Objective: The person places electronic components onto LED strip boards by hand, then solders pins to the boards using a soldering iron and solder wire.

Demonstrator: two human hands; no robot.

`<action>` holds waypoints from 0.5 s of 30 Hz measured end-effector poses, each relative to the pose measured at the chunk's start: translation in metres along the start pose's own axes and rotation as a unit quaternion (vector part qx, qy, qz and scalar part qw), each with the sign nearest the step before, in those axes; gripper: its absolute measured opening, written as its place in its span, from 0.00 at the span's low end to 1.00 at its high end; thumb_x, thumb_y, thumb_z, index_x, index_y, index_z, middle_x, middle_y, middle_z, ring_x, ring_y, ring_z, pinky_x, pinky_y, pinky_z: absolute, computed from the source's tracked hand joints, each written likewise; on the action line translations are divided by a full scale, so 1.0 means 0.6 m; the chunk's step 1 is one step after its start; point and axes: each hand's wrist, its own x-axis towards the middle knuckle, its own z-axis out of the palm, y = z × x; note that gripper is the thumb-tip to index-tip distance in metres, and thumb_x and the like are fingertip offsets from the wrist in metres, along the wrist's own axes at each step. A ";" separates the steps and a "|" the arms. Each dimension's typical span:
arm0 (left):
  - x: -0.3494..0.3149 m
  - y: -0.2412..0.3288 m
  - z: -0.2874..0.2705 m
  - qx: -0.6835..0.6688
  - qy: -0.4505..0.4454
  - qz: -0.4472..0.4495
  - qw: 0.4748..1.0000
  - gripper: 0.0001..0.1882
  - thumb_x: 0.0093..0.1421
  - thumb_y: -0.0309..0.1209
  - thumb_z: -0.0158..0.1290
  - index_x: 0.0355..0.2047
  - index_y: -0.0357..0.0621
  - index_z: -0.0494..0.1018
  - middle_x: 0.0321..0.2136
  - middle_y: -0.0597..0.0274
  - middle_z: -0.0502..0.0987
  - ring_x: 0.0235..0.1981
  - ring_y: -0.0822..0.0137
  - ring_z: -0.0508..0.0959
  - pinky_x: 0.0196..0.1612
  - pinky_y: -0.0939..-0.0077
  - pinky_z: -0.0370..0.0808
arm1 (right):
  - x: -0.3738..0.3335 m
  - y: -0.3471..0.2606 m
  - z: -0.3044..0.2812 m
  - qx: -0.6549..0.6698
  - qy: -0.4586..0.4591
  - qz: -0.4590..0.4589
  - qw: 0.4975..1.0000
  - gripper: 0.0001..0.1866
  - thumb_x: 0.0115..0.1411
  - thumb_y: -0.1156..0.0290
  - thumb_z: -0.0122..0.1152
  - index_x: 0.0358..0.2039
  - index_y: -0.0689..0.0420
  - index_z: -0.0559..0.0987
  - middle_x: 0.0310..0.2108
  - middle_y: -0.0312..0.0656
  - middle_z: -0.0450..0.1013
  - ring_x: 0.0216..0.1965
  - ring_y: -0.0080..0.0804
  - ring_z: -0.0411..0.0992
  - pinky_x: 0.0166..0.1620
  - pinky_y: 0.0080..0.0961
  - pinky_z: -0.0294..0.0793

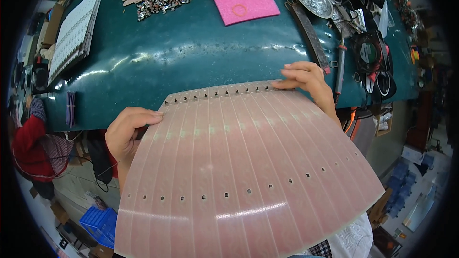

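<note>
On my feed, a pale pink panel of joined strips (215,153) spreads from the centre down to six o'clock, tilted in front of the green worktable (191,57) and covering part of its near edge. Small dark pins (216,93) line its far edge; a row of oval holes crosses its nearer half. My two hands are well apart. At nine o'clock the left hand (125,131) is clamped on the panel's side, thumb on top. At two o'clock the right hand (311,80) touches the far right corner with bent fingers; I cannot tell whether it grips from beneath.

Beyond, a pink foam pad (256,0) lies at twelve, a heap of small metal parts (165,2) at eleven, a round metal dish (313,0) at one, a soldering iron (341,67) at two, and a stack of white panels (76,33) at ten.
</note>
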 end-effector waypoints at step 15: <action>0.036 -0.035 0.028 0.013 0.109 -0.104 0.988 0.21 0.49 0.21 0.68 0.42 0.32 0.72 0.30 0.61 0.79 0.22 0.83 0.68 0.25 0.92 0.62 | 0.005 -0.028 0.015 0.260 0.309 0.159 0.901 0.11 0.58 0.81 0.65 0.38 0.64 0.72 0.32 0.43 0.74 0.27 0.25 0.75 0.28 0.15 0.74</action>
